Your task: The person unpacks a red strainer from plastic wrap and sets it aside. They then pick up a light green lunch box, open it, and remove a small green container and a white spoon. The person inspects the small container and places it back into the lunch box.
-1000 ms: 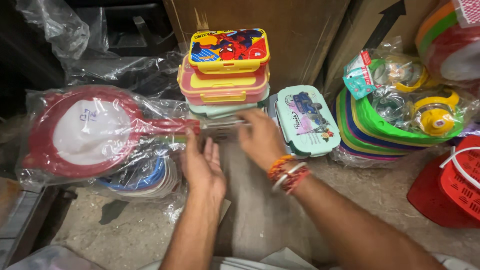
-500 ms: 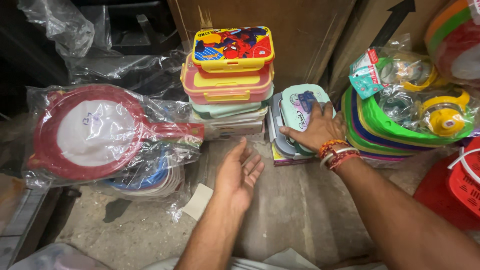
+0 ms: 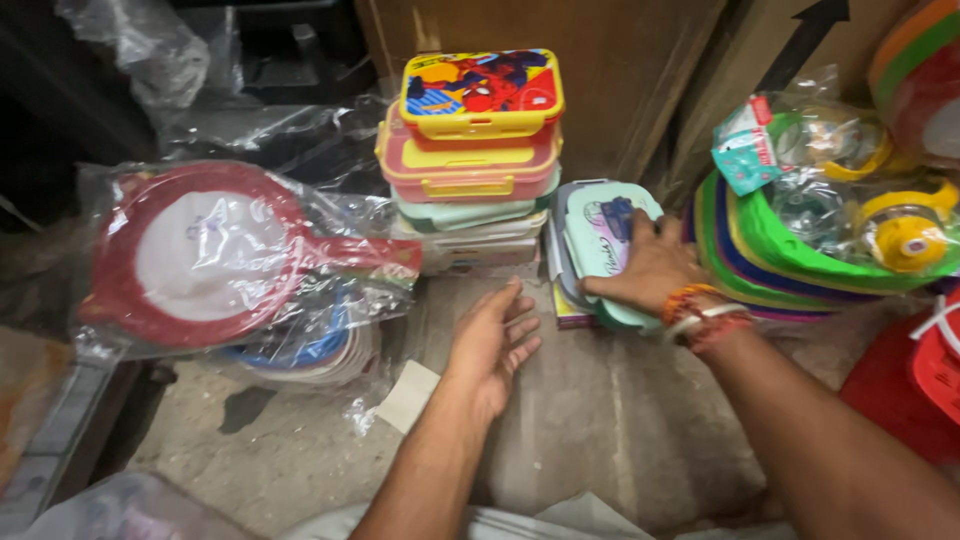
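My right hand [image 3: 655,268], with orange and white bangles on the wrist, lies flat on a mint-green lunch box [image 3: 604,240] that leans against other boxes to the right of a stack. That stack of lunch boxes [image 3: 470,160] is topped by a yellow box with a cartoon lid. My left hand [image 3: 492,345] hovers palm up with loose fingers above the concrete floor [image 3: 600,420], just below the stack, and holds nothing.
A red pan-shaped item wrapped in clear plastic [image 3: 215,250] lies at the left over blue plates. Bright stacked plates [image 3: 790,260] and bagged yellow-lidded bottles [image 3: 870,200] sit at the right. A red basket [image 3: 920,370] stands at the far right. Cardboard boxes stand behind.
My right hand left the stack and moved right onto the mint-green lunch box. My left hand drew back from the stack and turned palm up over the floor.
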